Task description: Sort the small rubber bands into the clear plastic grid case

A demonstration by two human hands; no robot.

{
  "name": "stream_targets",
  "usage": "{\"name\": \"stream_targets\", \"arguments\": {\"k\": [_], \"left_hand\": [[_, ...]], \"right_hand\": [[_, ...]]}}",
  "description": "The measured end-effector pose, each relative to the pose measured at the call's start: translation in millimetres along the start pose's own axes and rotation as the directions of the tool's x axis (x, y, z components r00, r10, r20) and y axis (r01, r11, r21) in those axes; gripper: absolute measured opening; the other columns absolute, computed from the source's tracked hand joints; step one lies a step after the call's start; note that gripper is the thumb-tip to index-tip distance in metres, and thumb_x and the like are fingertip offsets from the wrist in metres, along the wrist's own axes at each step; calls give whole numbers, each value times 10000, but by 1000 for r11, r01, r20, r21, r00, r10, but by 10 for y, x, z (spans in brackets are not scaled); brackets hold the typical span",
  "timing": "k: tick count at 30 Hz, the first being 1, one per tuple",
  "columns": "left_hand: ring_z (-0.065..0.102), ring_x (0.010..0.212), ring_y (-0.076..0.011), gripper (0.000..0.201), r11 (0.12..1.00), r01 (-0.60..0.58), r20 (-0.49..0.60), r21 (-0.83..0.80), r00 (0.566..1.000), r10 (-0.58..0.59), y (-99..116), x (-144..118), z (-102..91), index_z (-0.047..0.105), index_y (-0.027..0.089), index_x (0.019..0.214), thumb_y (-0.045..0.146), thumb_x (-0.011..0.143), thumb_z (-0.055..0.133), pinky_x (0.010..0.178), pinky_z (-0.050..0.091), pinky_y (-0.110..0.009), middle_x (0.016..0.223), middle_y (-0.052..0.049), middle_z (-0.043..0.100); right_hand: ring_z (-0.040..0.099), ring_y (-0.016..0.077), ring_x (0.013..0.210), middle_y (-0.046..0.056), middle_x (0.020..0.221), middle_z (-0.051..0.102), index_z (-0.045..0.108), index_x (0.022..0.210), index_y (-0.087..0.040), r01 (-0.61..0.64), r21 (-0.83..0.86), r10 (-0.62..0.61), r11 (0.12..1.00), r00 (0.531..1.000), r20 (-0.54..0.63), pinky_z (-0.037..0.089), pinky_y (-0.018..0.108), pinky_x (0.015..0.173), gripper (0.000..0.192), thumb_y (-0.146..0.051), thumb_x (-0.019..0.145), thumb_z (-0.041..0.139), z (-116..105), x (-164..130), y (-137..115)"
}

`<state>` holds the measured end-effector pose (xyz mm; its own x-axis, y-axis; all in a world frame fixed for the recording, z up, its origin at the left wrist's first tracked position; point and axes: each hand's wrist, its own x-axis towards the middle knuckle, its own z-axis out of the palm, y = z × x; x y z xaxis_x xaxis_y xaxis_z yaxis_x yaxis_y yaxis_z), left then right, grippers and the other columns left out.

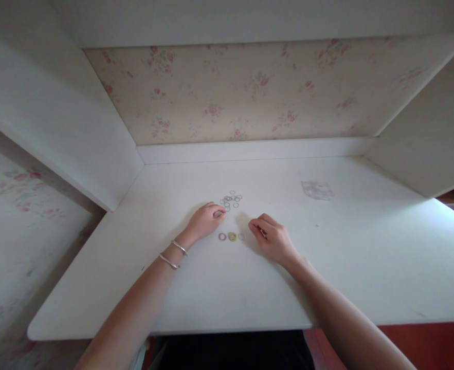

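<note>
A loose cluster of small rings (231,200) lies near the middle of the white table (365,267), thin hoops in pale and darker tones, some overlapping. Just nearer the person, three rings sit apart in a short row (232,236): a reddish one, a fuller yellowish one, then a pale one.

The left hand (204,222) rests palm down with its fingertips closed at the near-left edge of the cluster; it seems to pinch one ring, though the ring is too small to be sure. The right hand (272,237) lies just right of the row, fingers curled loosely inward, touching nothing that can be made out; whether it holds anything cannot be told. Two bangles (174,254) ring the left wrist.

To handle such a ring well, I judge that a light fingertip pinch on one hoop at the cluster's rim suits best, lifting it straight so that neighbours are not dragged.

There is wide bare room on both sides. A clear plastic packet (316,189) lies well to the right and further back. White cabinet walls close in left and right, a floral back panel (227,92) stands behind, and the table's front edge is well away from the rings.
</note>
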<state>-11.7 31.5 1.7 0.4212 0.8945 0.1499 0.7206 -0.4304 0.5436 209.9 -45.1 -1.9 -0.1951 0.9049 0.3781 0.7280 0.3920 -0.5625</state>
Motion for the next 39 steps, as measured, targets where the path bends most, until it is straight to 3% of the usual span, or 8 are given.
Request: {"name": "stream_targets", "arguments": {"k": [5, 14, 23, 28, 39], "left_hand": [[597, 862, -161, 213, 993, 36, 22, 109, 999, -38, 39, 137, 59, 672, 246, 960, 314, 849, 504, 776, 454, -257, 1027, -24, 632], [598, 883, -163, 253, 968, 29, 100, 249, 994, -55, 92, 65, 79, 614, 225, 955, 313, 930, 378, 791, 433, -271, 1064, -39, 600], [588, 897, -170, 244, 986, -125, 174, 112, 979, 105, 380, -42, -5, 585, 207, 936, 304, 941, 362, 825, 441, -283, 1012, -47, 585], [596, 793, -166, 225, 967, -184, 263, 176, 955, 134, 585, -136, 3, 603, 214, 927, 297, 921, 394, 721, 446, -279, 971, -43, 582], [594, 806, -178, 252, 935, -282, 363, 216, 912, 191, 620, -177, 50, 618, 204, 880, 287, 918, 383, 724, 447, -292, 922, -51, 575]], "right_hand": [[500, 101, 596, 28, 774, 576, 659, 860, -204, -74, -8, 73, 997, 993, -93, 385, 223, 587, 284, -318, 925, 408, -5, 24, 56], [523, 101, 621, 30, 811, 600, 667, 872, -223, -73, -18, 72, 997, 997, -38, 401, 217, 621, 265, -302, 916, 418, 31, 12, 80], [536, 107, 626, 34, 827, 609, 671, 867, -227, -89, -30, 88, 996, 995, -38, 416, 223, 638, 267, -306, 911, 420, 7, 29, 98], [546, 106, 642, 29, 831, 607, 668, 862, -226, -85, -41, 84, 996, 996, -26, 418, 218, 656, 243, -293, 904, 438, -4, 28, 97], [560, 108, 662, 29, 841, 607, 667, 885, -229, -84, -65, 85, 994, 996, 10, 420, 222, 658, 242, -298, 908, 436, -21, 27, 80]]}}
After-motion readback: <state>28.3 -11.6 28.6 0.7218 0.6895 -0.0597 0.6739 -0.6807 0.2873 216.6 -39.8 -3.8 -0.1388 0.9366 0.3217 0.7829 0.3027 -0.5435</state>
